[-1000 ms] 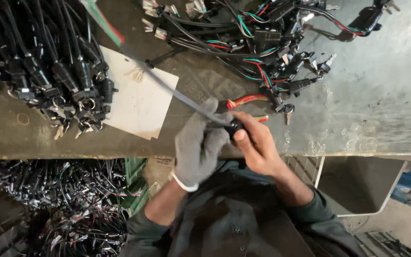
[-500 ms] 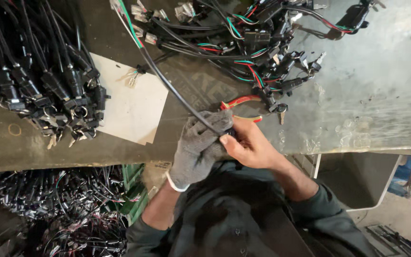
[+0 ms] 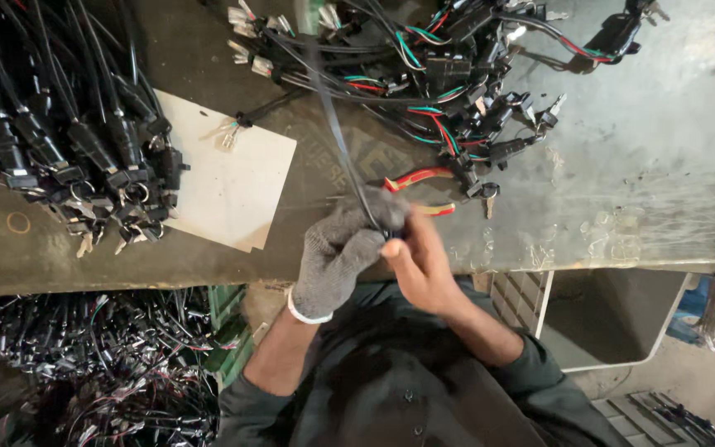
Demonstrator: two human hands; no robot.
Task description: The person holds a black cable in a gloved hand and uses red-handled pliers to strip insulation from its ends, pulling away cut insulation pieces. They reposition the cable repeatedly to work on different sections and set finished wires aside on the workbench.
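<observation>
Centre frame: grey-knit-gloved left hand (image 3: 337, 257) and bare right hand (image 3: 418, 263) both pinch closed on one thin black sheathed cable (image 3: 337, 136) — it runs from the grip toward the upper-centre wire bundle (image 3: 448, 74), above red-handled pliers (image 3: 417, 184).

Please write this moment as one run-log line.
left hand: gloved, grips black cable | right hand: bare, pinches cable end | pliers: lying on bench beside hands

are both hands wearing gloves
No, only the left hand wears a grey knit glove; the right hand is bare as both pinch the black cable.
</observation>
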